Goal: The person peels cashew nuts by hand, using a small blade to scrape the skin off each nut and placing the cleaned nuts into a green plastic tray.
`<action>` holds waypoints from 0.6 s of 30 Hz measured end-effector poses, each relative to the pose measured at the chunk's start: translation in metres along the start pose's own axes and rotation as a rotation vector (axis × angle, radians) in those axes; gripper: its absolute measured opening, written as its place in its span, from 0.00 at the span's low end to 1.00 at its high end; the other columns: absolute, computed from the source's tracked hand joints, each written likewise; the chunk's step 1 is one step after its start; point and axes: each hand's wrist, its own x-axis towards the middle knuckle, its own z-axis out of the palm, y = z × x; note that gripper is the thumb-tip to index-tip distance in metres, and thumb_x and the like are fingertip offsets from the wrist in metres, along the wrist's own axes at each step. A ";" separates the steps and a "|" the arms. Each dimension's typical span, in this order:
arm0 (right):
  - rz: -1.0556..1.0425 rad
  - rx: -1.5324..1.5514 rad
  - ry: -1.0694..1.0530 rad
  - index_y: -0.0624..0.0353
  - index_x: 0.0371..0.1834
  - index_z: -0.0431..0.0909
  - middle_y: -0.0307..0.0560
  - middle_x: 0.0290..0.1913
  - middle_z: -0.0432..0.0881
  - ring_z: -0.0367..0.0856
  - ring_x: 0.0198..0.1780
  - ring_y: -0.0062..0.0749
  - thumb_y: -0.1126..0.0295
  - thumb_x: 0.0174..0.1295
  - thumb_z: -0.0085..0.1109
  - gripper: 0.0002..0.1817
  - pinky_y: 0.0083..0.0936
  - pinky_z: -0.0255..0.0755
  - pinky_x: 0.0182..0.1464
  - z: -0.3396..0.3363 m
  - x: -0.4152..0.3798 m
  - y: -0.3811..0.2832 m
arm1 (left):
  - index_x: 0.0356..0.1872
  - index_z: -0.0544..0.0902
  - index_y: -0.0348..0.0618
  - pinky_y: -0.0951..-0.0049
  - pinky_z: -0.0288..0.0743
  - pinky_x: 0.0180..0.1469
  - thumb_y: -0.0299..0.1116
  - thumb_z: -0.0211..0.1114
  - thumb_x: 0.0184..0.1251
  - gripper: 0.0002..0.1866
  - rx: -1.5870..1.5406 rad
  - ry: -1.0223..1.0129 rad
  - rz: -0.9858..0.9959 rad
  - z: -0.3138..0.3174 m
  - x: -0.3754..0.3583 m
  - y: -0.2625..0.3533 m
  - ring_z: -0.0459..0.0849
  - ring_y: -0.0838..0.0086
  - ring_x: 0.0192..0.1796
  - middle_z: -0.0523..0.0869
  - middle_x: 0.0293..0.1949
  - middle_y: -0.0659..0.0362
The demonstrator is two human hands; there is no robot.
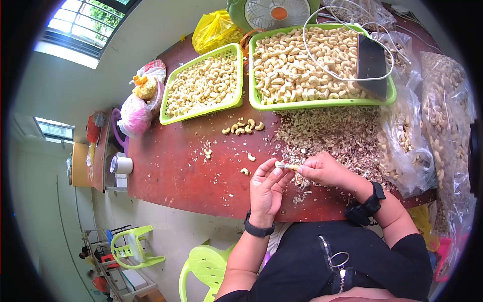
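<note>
Over the red table [171, 161], my left hand [266, 194] pinches a cashew nut [278, 164] between its fingertips. My right hand [324, 170] grips a small knife [293, 167] by its yellowish handle, with the blade end against the nut. Below and beyond my right hand spreads a heap of brown skin flakes [327, 133]. A small group of cashews [243, 127] lies on the tabletop beyond my left hand. Two loose nuts [251, 157] and a few pale pieces [208, 153] rest nearer to me.
Two green baskets [239, 75] [322, 106] full of cashews stand at the back; a phone [371, 65] and white cable lie on the right one. Clear bags of nuts [443, 110] line the right side. A fan [274, 12] and yellow bag [214, 32] stand behind.
</note>
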 end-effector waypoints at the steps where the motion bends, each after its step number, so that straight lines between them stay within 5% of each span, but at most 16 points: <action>1: 0.001 -0.001 -0.001 0.63 0.19 0.75 0.35 0.11 0.65 0.59 0.16 0.15 0.57 0.57 0.52 0.19 0.19 0.57 0.18 0.000 0.000 -0.001 | 0.45 0.73 0.38 0.66 0.76 0.46 0.19 0.54 0.57 0.13 -0.006 -0.008 0.000 0.001 0.000 0.000 0.78 0.67 0.43 0.79 0.38 0.54; 18: -0.017 0.016 -0.026 0.63 0.14 0.72 0.32 0.09 0.63 0.57 0.15 0.12 0.59 0.57 0.53 0.20 0.19 0.53 0.16 0.001 0.003 0.004 | 0.44 0.75 0.39 0.62 0.78 0.45 0.19 0.54 0.57 0.13 -0.042 -0.041 0.049 0.001 -0.001 -0.002 0.78 0.67 0.44 0.79 0.39 0.56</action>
